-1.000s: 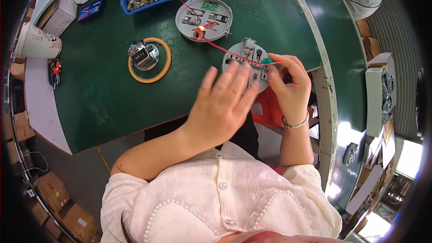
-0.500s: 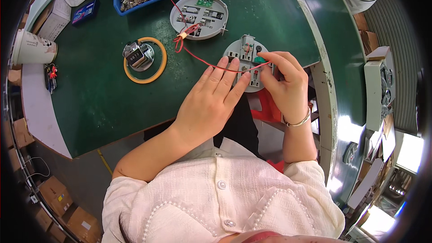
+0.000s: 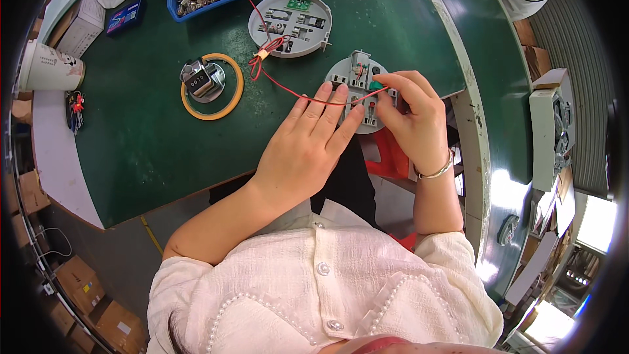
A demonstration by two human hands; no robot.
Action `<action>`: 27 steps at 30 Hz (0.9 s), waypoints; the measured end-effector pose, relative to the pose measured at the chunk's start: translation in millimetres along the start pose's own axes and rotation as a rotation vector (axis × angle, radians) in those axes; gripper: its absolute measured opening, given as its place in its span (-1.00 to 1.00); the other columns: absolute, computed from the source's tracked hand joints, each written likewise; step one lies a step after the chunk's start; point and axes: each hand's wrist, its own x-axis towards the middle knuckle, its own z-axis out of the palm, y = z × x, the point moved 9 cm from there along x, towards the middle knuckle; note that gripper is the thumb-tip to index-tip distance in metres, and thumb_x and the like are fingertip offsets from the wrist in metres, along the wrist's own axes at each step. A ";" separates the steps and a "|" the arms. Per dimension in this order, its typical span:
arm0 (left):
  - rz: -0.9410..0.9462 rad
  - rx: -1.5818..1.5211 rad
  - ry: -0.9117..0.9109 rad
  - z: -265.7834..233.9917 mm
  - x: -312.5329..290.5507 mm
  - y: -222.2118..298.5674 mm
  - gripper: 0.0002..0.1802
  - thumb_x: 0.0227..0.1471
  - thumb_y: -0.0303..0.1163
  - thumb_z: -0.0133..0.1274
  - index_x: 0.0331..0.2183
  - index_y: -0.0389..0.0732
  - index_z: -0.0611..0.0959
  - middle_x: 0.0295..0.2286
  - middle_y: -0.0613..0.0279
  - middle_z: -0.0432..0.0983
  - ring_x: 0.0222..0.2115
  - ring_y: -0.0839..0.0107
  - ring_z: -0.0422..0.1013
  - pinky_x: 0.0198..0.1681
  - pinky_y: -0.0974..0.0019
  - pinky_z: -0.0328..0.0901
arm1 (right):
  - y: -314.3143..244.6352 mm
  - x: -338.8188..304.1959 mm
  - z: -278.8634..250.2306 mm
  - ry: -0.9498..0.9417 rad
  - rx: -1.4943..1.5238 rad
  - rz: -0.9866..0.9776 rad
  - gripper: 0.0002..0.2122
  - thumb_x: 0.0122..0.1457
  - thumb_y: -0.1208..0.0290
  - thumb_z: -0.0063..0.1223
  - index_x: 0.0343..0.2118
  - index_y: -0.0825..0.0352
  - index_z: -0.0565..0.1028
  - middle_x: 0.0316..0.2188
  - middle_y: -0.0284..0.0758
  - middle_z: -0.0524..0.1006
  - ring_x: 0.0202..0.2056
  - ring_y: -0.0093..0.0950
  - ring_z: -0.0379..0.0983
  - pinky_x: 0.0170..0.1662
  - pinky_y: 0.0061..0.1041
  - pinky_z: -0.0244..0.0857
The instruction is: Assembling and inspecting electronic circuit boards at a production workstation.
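Observation:
A round grey plastic base [image 3: 373, 121] lies at the table's near edge, its face covered in raised slots and small fittings. My left hand [image 3: 304, 147] rests on its left side, fingers stretched out and nearly flat. In a pinch, my right hand [image 3: 414, 115] grips a small green part [image 3: 375, 85] over the base's right side. From those fingertips a red wire [image 3: 288, 88] runs left across my left fingers to a tied bundle. Whether the green part touches the base I cannot tell. Beyond sits a second round grey base [image 3: 308, 46] carrying a green circuit board [image 3: 298, 4].
A tally counter [image 3: 202, 78] stands inside a yellow tape ring [image 3: 237, 95] on the green table [image 3: 151, 170]. Small glass-and-metal parts fill a blue bin [image 3: 208, 10] at the back. Leftward are a paper cup [image 3: 52, 69] and a small blue box [image 3: 124, 17].
My right hand has shifted slightly, and the green part in its fingertips has tilted and moved a little left. The red wire bundle has swung slightly. My left hand stays in place.

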 end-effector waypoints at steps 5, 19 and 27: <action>0.013 0.003 -0.020 3.3 -0.4 -0.4 -0.38 0.16 -0.40 0.05 0.26 -0.19 0.41 0.25 -0.15 0.27 0.27 -0.09 0.24 0.26 -0.12 0.24 | -2.7 0.4 7.1 0.063 0.144 0.009 -0.75 0.08 0.64 0.21 -0.15 0.32 0.66 -0.27 -0.37 0.61 -0.52 -0.66 0.38 -0.44 -0.64 0.29; 0.010 -0.072 0.030 2.8 -5.2 -0.6 -0.47 0.19 -0.40 0.01 0.15 -0.43 0.43 0.20 -0.22 0.31 0.25 -0.11 0.27 0.28 -0.07 0.25 | -12.6 2.1 1.7 0.016 0.095 0.013 -0.76 0.04 0.62 0.26 -0.19 0.29 0.67 -0.29 -0.34 0.61 -0.48 -0.55 0.54 -0.39 -0.57 0.43; -0.013 -0.013 0.129 0.1 -7.5 -0.3 -0.52 0.17 -0.38 0.09 0.07 -0.44 0.52 0.19 -0.20 0.34 0.23 -0.07 0.31 0.27 -0.02 0.27 | -19.5 -34.8 9.3 -0.014 0.167 -0.055 -0.69 -0.02 0.75 0.19 -0.18 0.35 0.66 -0.28 -0.34 0.60 -0.48 -0.69 0.43 -0.45 -0.69 0.31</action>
